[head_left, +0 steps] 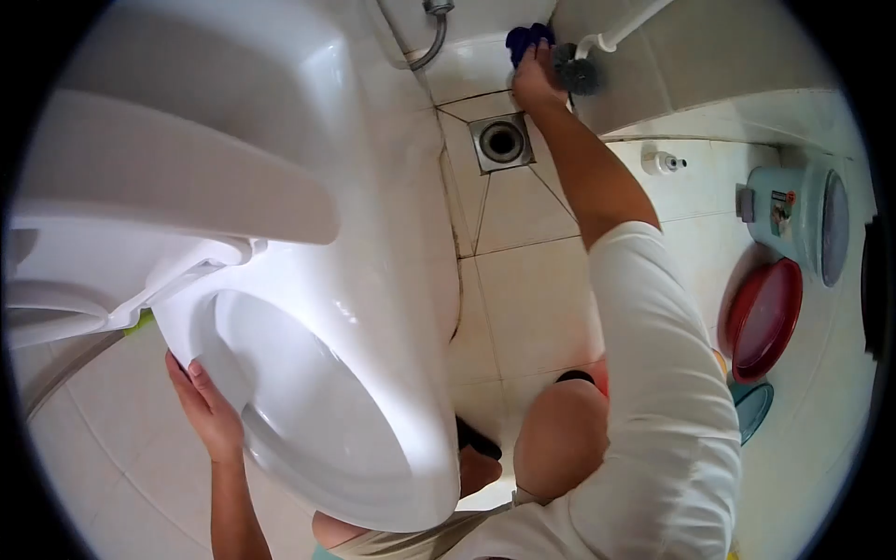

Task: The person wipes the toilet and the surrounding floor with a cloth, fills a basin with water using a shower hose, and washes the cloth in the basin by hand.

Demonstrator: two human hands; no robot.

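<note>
My left hand (207,411) rests on the outer rim of the white toilet bowl (411,373), thumb up and fingers against its side. At the top, my right hand (539,82) reaches to the tiled corner and presses a dark blue cloth (528,42) there, its fingers partly over the cloth. Right beside that hand is the grey bristle head of a toilet brush (576,71) with a white handle. A square metal floor drain (502,142) lies a little below my right hand.
A small white bottle (661,163) is at the right. Farther right are a light blue bucket (784,215), a red basin (765,320) and a teal basin (754,411). The raised toilet lid (168,168) fills the left. A metal hose (435,42) hangs near the top.
</note>
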